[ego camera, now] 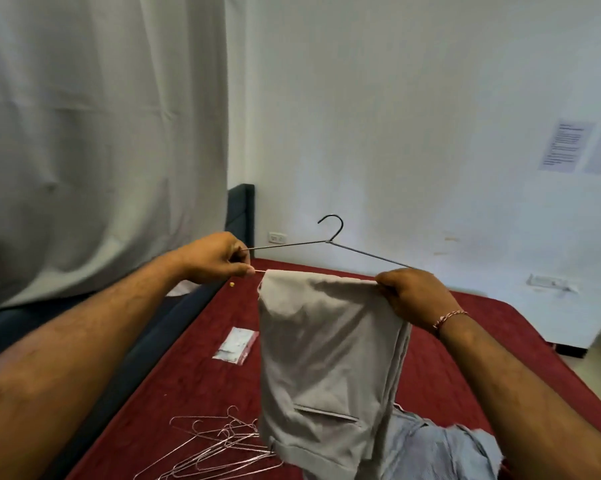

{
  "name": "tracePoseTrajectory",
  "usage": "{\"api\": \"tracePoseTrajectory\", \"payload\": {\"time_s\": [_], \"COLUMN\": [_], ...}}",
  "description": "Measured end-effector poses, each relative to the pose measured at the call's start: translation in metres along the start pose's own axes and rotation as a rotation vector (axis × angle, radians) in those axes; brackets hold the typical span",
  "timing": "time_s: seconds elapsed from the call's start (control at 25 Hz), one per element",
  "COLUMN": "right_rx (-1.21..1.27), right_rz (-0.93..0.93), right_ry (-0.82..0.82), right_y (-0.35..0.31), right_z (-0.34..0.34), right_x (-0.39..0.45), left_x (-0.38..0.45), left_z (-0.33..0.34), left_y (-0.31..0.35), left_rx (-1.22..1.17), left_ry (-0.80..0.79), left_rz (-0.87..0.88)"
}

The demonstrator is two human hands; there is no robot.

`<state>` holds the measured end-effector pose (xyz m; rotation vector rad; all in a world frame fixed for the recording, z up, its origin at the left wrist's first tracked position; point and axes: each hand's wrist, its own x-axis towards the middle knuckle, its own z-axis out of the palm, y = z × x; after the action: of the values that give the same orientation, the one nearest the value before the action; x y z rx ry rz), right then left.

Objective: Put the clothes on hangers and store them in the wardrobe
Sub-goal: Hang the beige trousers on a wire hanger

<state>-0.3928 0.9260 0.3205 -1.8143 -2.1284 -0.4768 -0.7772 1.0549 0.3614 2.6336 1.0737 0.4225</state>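
A thin metal hanger (330, 241) is held up over the bed, hook upward. Grey trousers (327, 362) hang folded over its bottom bar and drape down toward the bed. My left hand (216, 259) pinches the hanger's left end. At the other end, my right hand (418, 296) grips the hanger together with the top edge of the trousers. A light blue garment (444, 448) lies crumpled on the bed below the trousers.
A dark red bed cover (500, 344) spreads below. Several loose wire hangers (219, 445) lie at its near left. A small plastic bag (235, 345) sits mid-bed. A dark bed frame (153, 341) runs along the left, with a white curtain (101, 133) behind.
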Motion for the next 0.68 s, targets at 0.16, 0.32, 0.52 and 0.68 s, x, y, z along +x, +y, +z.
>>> {"api": "tracePoseTrajectory", "payload": {"time_s": [0.16,0.32,0.52,0.68], "right_rx": [0.047,0.091,0.122,0.514], "right_rz": [-0.106,-0.231,-0.547,-0.411], "right_ry": [0.046,0.094,0.642,0.719], "right_y": [-0.063,-0.145,-0.233,-0.303], "right_z": [0.001,-0.007,-0.029,-0.061], "right_x": [0.024,0.062,0.084,0.129], "left_x": [-0.053,-0.123,-0.239,-0.331], "left_z": [-0.014,-0.04,-0.1,-0.169], "left_y": [-0.021,-0.045,-0.081,-0.085], "left_rx": [-0.274,-0.366,-0.309,-0.19], "left_ry": [0.081,0.236,0.423,0.538], "left_rz": [-0.184,-0.233,-0.38,-0.424]}}
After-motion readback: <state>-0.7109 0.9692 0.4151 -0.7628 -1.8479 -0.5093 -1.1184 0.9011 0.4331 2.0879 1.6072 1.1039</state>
